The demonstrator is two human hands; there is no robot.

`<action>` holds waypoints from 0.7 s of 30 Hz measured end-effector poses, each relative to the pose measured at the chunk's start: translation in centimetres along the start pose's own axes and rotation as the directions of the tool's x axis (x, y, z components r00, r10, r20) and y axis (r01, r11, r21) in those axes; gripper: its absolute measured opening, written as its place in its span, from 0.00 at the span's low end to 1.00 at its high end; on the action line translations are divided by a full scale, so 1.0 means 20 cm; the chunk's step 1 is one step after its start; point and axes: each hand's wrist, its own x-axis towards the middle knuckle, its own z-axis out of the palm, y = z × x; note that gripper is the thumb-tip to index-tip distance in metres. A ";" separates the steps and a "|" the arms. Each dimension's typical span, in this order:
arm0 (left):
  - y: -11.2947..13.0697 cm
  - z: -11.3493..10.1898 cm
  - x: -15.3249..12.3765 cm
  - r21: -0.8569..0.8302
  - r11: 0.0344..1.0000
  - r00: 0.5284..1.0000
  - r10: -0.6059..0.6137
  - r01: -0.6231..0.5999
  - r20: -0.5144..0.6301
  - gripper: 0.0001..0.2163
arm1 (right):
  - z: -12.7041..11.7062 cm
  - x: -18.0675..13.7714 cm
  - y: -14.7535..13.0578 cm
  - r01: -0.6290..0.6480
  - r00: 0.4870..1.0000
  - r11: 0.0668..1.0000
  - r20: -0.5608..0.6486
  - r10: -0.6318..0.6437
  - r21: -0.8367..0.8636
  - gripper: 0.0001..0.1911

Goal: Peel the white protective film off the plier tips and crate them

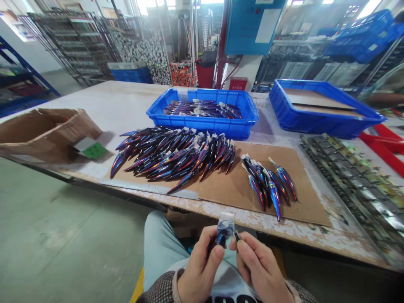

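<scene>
My left hand point(203, 263) is closed on a glossy dark-blue fishing lure point(221, 240), held above my lap. A whitish clear wrapping point(226, 223) sticks up from the lure's end. Close beside it, my right hand point(260, 263) pinches a small dark piece point(236, 236) at the edge of the wrapping; its kind I cannot make out. On the table lies a big pile of similar lures point(176, 158), blue, purple and orange, with whitish ends. A smaller group of lures point(269, 181) rests on a cardboard sheet point(303, 198) to the right.
Behind the pile stands a blue bin point(202, 123) holding more lures. Another blue bin point(318, 120) with boards inside is at the right, near metal racks point(356, 176) and a red crate point(385, 147). An open cardboard box point(47, 139) and a green pad point(94, 150) are left.
</scene>
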 end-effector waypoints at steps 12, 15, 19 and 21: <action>0.15 -0.20 0.05 0.315 0.942 0.968 0.038 -0.117 0.247 0.14 | -0.32 0.06 -0.18 0.287 0.934 0.833 0.331 -0.134 -0.472 0.18; 0.12 -0.31 0.05 0.373 0.927 0.990 -0.022 -0.032 0.140 0.12 | -0.44 0.05 -0.16 0.223 0.973 0.870 0.161 -0.167 -0.440 0.18; 0.04 -0.36 0.08 0.275 0.941 0.979 -0.173 0.196 -0.106 0.14 | -0.55 0.11 -0.09 0.157 0.969 0.772 -0.055 -0.241 -0.616 0.18; 0.01 -0.32 0.10 0.210 0.952 0.974 -0.209 0.224 -0.089 0.15 | -0.54 0.19 -0.04 0.154 0.951 0.534 -0.023 -0.310 -0.831 0.16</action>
